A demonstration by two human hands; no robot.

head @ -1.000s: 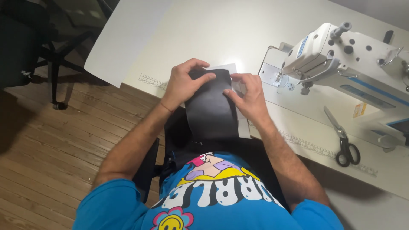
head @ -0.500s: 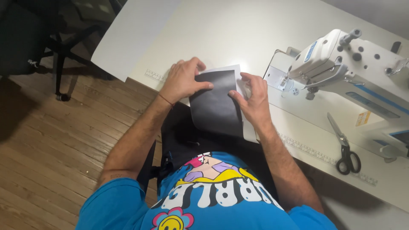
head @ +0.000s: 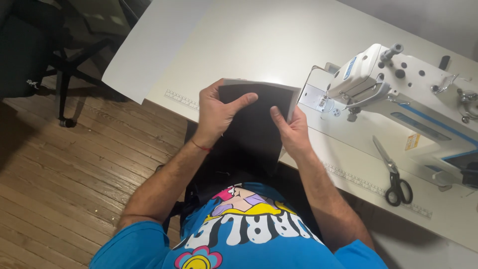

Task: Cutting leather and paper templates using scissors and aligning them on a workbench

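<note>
I hold a flat rectangular piece of black material [head: 256, 129] with a pale backing edge, lifted off the white table [head: 259, 45] and tilted towards me. My left hand [head: 216, 112] grips its left side, thumb lying across the top of the black face. My right hand [head: 294, 134] holds the right edge, thumb on the front and fingers behind. The lower part of the piece hangs over the table's near edge, above my lap.
A white industrial sewing machine [head: 398, 84] stands on the table to the right of my hands. Black-handled scissors [head: 393, 174] lie in front of it. Ruler strips run along the table's near edge [head: 181, 98]. A dark office chair [head: 35, 55] stands on the wooden floor at left.
The black piece has been lifted from the table surface and tilted up towards me; both hands have shifted their hold to its side edges. The view has moved slightly right.
</note>
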